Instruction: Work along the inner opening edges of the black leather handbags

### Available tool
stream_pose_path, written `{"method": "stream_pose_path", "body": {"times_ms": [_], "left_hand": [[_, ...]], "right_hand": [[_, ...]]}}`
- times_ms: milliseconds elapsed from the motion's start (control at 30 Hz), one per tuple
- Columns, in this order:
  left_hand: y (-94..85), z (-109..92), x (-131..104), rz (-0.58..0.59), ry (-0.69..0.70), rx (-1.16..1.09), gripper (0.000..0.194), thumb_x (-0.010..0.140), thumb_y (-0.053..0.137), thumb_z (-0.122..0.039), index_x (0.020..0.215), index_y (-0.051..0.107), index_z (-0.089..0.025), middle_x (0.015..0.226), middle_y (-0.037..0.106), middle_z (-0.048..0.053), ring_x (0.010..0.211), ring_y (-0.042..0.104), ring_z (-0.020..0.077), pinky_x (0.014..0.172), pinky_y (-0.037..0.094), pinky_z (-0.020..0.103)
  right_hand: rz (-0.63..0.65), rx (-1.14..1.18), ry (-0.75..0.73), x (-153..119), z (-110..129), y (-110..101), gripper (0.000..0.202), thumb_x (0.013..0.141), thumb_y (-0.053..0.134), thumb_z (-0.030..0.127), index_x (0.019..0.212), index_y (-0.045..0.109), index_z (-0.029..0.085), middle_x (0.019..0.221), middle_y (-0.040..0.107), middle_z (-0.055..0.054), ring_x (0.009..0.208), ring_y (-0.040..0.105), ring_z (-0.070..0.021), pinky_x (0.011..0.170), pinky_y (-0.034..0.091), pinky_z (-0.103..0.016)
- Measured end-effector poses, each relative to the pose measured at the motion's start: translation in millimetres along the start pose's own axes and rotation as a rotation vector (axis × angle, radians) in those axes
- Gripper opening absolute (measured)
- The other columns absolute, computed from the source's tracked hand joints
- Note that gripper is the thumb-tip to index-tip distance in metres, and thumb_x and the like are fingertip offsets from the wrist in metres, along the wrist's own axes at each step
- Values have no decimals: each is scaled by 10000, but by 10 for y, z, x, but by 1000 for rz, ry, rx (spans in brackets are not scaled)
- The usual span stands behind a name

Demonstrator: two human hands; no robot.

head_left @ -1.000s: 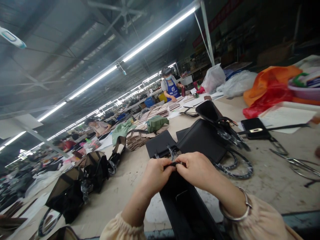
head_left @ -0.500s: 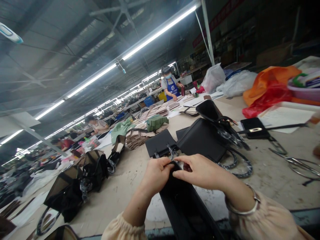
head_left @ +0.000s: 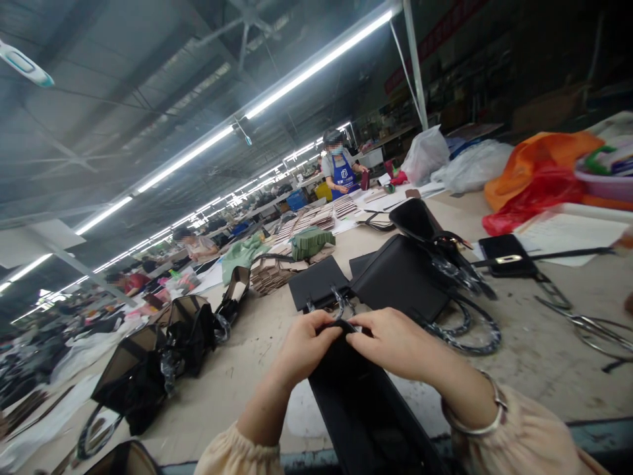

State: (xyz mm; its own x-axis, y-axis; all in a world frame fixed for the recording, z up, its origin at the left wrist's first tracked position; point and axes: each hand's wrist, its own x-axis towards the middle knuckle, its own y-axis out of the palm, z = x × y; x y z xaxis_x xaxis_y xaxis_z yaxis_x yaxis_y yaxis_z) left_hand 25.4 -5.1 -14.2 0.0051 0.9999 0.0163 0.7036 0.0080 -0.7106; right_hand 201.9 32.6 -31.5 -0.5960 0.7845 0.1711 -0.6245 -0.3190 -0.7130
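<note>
- At the near edge of the table [head_left: 247,389], between the two forearms, lies the black bag [head_left: 346,396], its long body running toward the wearer and out of view at the bottom
- The left hand [head_left: 304,346] pinches the bag's far rim between thumb and forefinger; its other fingers curl underneath, partly hidden
- The right hand [head_left: 395,340] has thumb and forefinger closed on the same rim, just beside the left fingertips; how its remaining fingers lie, I cannot tell
- Working the rim seems to call for short, even pinches, one hand anchoring while the other presses the edge flat, thumbs level so the material does not pucker
- Pulling hard from one side could skew the rim, so matched tension looks safer
- Just beyond the fingertips, a flat black piece [head_left: 319,284] and a larger black bag [head_left: 403,280] crowd the far side, so reaching forward risks nudging them
- A wrapped handle [head_left: 477,346] loops near the right forearm; the scissors [head_left: 588,322] lie farther right
- Left of the left forearm, bare tabletop gives more elbow room before the dark bags [head_left: 131,389]
</note>
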Motion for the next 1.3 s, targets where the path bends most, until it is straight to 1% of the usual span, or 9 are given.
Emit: {"method": "stream_pose_path", "body": {"times_ms": [100, 233, 400, 500, 600, 733, 867, 1033, 1300], "left_hand": [[-104, 62, -136, 80, -46, -193, 317, 732, 634, -222, 1042, 619, -159, 1018, 679, 60, 930, 615, 197, 793, 466, 275], [-214, 158, -353, 3, -108, -311, 441, 725, 664, -244, 1138, 537, -156, 1168, 625, 116, 1038, 600, 221, 882, 466, 326], [-231, 183, -539, -246, -89, -153, 320, 720, 664, -251, 1008, 545, -176, 1083, 643, 89, 1006, 617, 220, 889, 471, 351], [-215, 143, -580, -327, -52, 26, 225, 724, 650, -239, 932, 574, -198, 989, 659, 42, 978, 624, 212, 869, 472, 341], [-197, 103, -557, -325, -71, 95, 218, 701, 668, -239, 901, 593, -193, 913, 669, 30, 890, 637, 198, 819, 485, 326], [-157, 89, -451, -278, -174, 33, 331, 667, 700, -259, 973, 619, -163, 953, 683, 68, 872, 639, 202, 810, 490, 324], [-100, 119, -369, -297, -163, -54, 275, 680, 677, -244, 937, 630, -157, 932, 690, 65, 852, 637, 187, 767, 491, 287], [-49, 167, -373, -266, -157, -94, 146, 735, 629, -275, 825, 650, -162, 750, 682, 20, 707, 616, 149, 624, 457, 227], [-29, 126, -396, -297, -220, -210, 118, 714, 624, -252, 741, 663, -144, 644, 645, -6, 598, 557, 113, 537, 392, 192]], "right_hand": [[-17, -6, 29, 2, 21, 25, 312, 835, 445, 329, 977, 711, 246, 891, 727, -42, 794, 644, -182, 631, 384, -243], [-45, -31, 29, 24, 15, 75, 334, 841, 434, 349, 1020, 702, 260, 954, 728, -48, 878, 651, -208, 709, 416, -262], [-27, -46, 35, 45, 0, 111, 360, 848, 424, 374, 1028, 702, 234, 980, 722, -70, 921, 645, -225, 755, 421, -279], [-23, -51, 36, 44, 3, 116, 352, 852, 415, 384, 993, 705, 242, 973, 724, -65, 905, 650, -225, 724, 415, -283], [-31, -58, 23, 42, 11, 112, 338, 859, 405, 377, 930, 707, 245, 936, 729, -55, 875, 653, -217, 693, 398, -278], [-17, -77, 28, 44, 18, 107, 337, 862, 392, 370, 839, 702, 237, 851, 730, -49, 798, 654, -210, 628, 365, -278], [-19, -71, 28, 50, 7, 110, 334, 862, 393, 367, 839, 698, 234, 853, 728, -51, 803, 649, -209, 624, 352, -278], [-20, -63, 17, 54, -20, 114, 346, 868, 380, 367, 791, 684, 221, 826, 725, -48, 777, 643, -200, 616, 337, -277], [-8, -62, 28, 53, 0, 116, 335, 862, 374, 361, 768, 669, 233, 790, 710, -32, 731, 621, -183, 579, 307, -271]]}}
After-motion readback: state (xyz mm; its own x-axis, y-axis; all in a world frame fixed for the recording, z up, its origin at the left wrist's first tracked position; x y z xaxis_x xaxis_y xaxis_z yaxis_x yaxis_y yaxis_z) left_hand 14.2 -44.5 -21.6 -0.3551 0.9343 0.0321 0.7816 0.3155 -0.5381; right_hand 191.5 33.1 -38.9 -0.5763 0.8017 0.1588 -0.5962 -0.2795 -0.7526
